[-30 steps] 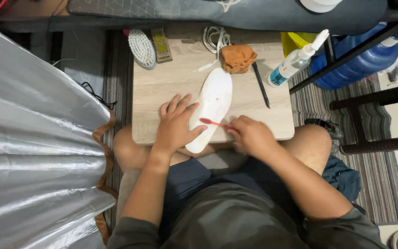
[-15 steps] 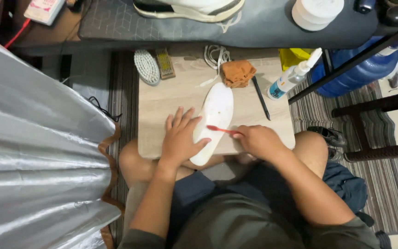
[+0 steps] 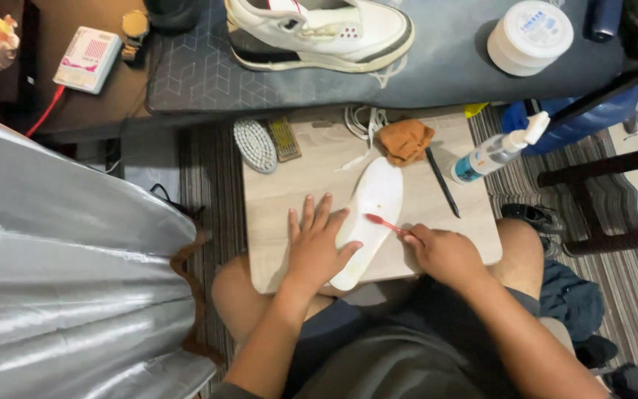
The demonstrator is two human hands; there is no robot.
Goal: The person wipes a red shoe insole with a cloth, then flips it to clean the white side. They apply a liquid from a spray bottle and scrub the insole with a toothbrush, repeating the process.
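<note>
A white shoe insole lies lengthwise on a light wooden board across my lap. My left hand rests flat on the insole's near left edge, fingers spread, pinning it down. My right hand is closed around a red toothbrush, whose head touches the middle of the insole. A white sneaker stands on a dark mat on the table beyond the board.
On the board lie an oval brush, a small wire brush, white laces, a brown cloth, a black pen and a spray bottle. A white jar sits on the table. A silver cover fills the left.
The view has tilted up, bringing the table with the sneaker and jar into sight. My hands stay on the insole and the toothbrush has shifted only slightly along it.
</note>
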